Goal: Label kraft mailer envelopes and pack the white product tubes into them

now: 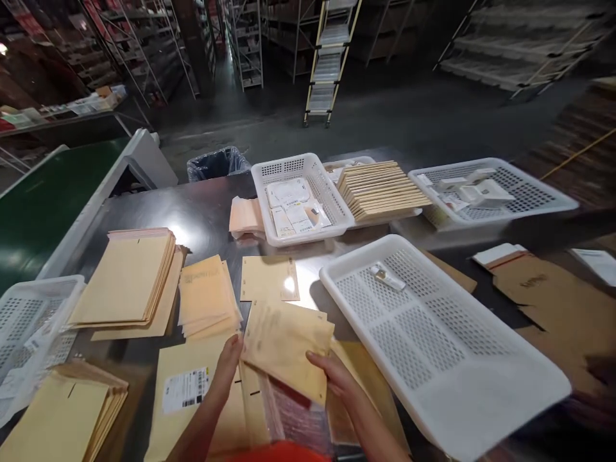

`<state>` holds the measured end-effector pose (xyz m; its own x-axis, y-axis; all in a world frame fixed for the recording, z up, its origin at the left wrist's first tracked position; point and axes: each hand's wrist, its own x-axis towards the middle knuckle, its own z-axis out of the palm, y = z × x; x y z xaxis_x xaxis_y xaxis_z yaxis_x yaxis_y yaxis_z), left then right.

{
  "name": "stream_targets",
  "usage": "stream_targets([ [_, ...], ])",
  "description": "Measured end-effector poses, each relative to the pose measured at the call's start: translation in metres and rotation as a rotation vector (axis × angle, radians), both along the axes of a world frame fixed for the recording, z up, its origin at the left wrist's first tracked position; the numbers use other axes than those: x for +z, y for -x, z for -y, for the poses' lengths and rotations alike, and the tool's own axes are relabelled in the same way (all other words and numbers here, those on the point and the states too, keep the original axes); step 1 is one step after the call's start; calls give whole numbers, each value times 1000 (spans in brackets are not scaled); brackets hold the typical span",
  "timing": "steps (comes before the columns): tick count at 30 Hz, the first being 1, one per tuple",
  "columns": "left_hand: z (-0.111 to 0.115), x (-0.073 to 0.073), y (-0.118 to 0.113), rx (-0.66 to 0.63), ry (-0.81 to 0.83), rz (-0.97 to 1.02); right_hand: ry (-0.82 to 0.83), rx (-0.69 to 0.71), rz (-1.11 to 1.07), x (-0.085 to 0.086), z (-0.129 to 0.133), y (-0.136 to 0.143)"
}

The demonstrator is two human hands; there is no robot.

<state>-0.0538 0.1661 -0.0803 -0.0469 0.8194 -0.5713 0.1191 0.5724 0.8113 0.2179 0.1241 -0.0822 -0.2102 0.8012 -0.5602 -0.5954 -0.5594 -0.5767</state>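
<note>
A small pale-yellow mailing envelope (287, 346) is tilted in front of me over the steel table. My right hand (332, 372) grips its right side, thumb on top and fingers underneath. At the left edge, my left hand (229, 360) holds it too, though most of those fingers are hidden. Under my left forearm lies a larger envelope with a white barcode label (185, 389). Just beyond the held envelope, another small flat envelope (262, 277) lies on the table. A pile of small orange-yellow envelopes (205, 289) sits to the left. Clear plastic packaging (296, 417) shows below my hands.
A white perforated basket (418, 321) at right holds one small packet (387, 278). Behind stand a basket of labelled packets (315, 240), a row of upright envelopes (380, 186) and another basket (539, 208). Large envelope stacks (125, 276) and a green conveyor (43, 205) are at left.
</note>
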Motion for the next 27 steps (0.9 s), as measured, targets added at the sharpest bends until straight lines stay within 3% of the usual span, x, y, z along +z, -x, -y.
stream_targets([
  [6,34,46,14,-173,29,222,-11,106,-85,26,62,10],
  [9,54,59,18,-200,6,336,-27,70,-25,32,82,27],
  [13,76,60,28,-222,-64,305,-30,-29,-17,38,103,40],
  [20,101,54,33,-245,36,415,-178,-141,128,46,129,45],
  [27,109,48,37,-303,-115,246,-129,-141,77,45,146,53],
])
